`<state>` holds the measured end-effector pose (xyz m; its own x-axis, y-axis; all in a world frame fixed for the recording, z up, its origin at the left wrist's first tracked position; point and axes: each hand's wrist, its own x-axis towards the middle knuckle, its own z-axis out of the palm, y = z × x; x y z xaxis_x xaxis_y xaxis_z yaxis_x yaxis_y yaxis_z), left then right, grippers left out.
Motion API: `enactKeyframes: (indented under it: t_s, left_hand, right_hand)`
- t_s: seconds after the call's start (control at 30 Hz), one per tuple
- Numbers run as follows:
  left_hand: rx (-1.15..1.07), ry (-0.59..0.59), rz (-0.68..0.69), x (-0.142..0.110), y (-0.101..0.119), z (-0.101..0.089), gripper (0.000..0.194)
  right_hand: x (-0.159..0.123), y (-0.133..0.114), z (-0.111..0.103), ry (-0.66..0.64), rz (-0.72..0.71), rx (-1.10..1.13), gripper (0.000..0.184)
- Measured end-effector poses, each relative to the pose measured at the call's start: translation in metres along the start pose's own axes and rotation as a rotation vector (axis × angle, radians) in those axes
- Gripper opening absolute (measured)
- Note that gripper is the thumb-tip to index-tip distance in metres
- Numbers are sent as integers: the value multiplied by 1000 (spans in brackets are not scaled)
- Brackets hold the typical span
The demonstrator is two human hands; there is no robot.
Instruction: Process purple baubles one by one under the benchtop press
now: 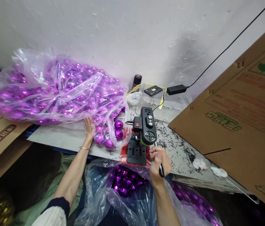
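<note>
My left hand (89, 128) presses against the lower edge of a clear plastic bag (59, 103) full of shiny purple balls, its fingers stretched out. Several purple balls (109, 144) lie at the bag's open end, beside a small black machine (148, 126) with round vents and knobs. My right hand (160, 163) is closed around a slim tool with a black handle (161, 171), just right of the machine's black slotted base plate (136, 153). The tool's tip is hidden near the machine. More purple balls (125, 182) lie in clear plastic on my lap.
A large cardboard box (238, 116) stands at the right, and more cardboard (0, 135) at the left. Behind the machine are a dark bottle (137, 81), a phone (153, 90) and a black power adapter (176, 89). Black scraps (181, 144) litter the table.
</note>
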<state>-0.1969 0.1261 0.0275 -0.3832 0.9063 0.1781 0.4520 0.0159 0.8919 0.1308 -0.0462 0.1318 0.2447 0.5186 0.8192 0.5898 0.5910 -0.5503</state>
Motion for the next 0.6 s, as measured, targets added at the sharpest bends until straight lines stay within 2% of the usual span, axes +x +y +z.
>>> enactKeyframes:
  t_s: [0.1, 0.2, 0.27, 0.33, 0.4, 0.43, 0.47, 0.53, 0.6]
  left_hand:
    - [93, -88, 77, 2, 1, -8, 69]
    - [298, -103, 3, 3, 12, -32, 56]
    - [436, -34, -18, -3, 28, -47, 50]
    - [514, 72, 86, -15, 49, -53, 46]
    - [525, 132, 277, -31, 73, -46, 44]
    - [498, 105, 374, -39, 85, -38, 42]
    - [467, 41, 460, -45, 97, -26, 41]
    - [455, -183, 570, -51, 119, 1, 37]
    - [548, -401, 528, -49, 135, 30, 34]
  right_hand:
    - [1, -1, 1, 29, 7, -9, 43]
    - [2, -1, 2, 25, -4, -12, 44]
    - [2, -1, 2, 17, -13, 2, 44]
    - [2, 0, 2, 21, -11, 19, 42]
    - [1, 0, 2, 21, -6, 24, 40]
    - [0, 1, 1, 17, -3, 21, 40]
    - [0, 1, 1, 11, -3, 15, 39]
    - [0, 1, 2, 3, -7, 5, 39]
    - [0, 0, 3, 15, -15, 1, 39]
